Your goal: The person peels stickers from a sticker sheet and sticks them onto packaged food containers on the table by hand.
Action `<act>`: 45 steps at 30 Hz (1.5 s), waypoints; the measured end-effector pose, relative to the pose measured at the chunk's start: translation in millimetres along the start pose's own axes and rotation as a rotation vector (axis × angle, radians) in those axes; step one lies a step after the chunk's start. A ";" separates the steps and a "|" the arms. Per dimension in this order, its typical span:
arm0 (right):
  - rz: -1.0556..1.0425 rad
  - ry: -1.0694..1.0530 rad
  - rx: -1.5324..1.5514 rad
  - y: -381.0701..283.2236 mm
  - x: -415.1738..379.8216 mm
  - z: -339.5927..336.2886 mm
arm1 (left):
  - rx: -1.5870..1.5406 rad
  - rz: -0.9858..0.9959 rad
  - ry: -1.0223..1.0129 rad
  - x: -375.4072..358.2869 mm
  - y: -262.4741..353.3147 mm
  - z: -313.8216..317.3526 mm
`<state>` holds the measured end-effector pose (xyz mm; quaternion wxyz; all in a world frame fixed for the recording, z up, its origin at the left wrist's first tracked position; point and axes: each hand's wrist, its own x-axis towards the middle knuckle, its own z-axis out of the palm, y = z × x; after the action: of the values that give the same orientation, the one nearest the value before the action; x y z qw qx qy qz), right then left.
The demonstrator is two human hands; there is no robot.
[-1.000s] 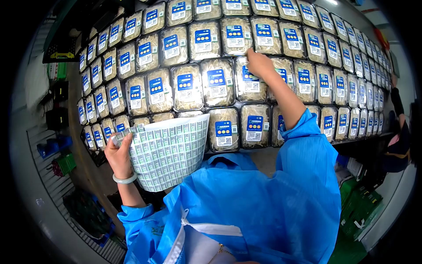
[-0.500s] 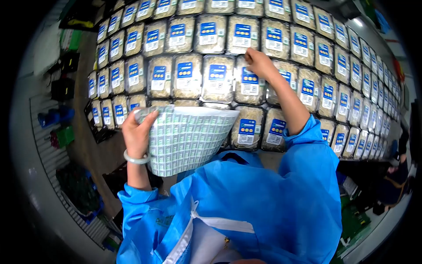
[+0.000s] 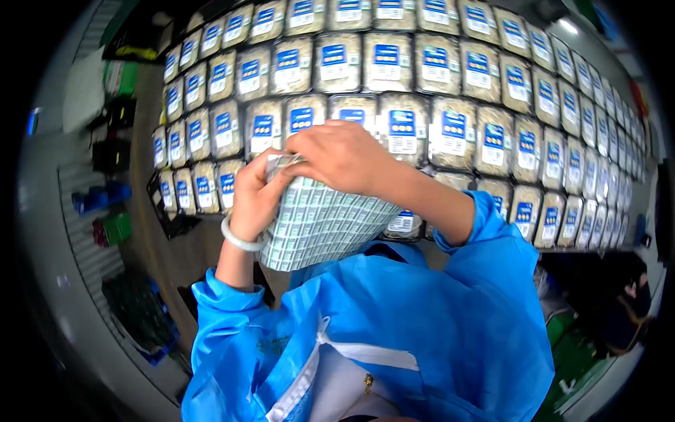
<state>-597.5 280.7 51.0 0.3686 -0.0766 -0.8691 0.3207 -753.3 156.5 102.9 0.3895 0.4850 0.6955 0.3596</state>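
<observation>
My left hand (image 3: 253, 199), with a pale bangle at the wrist, grips a sheet of small green-and-white stickers (image 3: 322, 224) by its upper left corner. My right hand (image 3: 343, 158) reaches across to that same corner, its thumb and fingers closed at the sheet's top edge. Whether a single sticker is between its fingertips is hidden. Just beyond the hands sit clear-lidded plastic trays (image 3: 402, 141) of pale, shredded-looking food, each with a blue-and-white label. Some trays in the farther row also carry a small green-and-white sticker (image 3: 406, 60) beside the label.
Several rows of the same trays fill the table, curving off to the right. Blue crates (image 3: 102, 197) and a green crate (image 3: 114, 228) stand at the left by a ribbed wall. Another person (image 3: 626, 316) in dark clothing is at the far right.
My right hand has left a tray in the second row and come back to the sheet's upper left corner. My left hand and the sheet have shifted slightly right.
</observation>
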 end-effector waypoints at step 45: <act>1.555 0.348 -0.280 49.6 -510.1 -317.1 | 0.081 0.124 -0.011 10.4 52.1 57.4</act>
<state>-18.3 289.8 -115.5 0.1570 -0.7534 -0.5294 0.3571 -684.0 187.6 121.6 0.3504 0.5444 0.6761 0.3519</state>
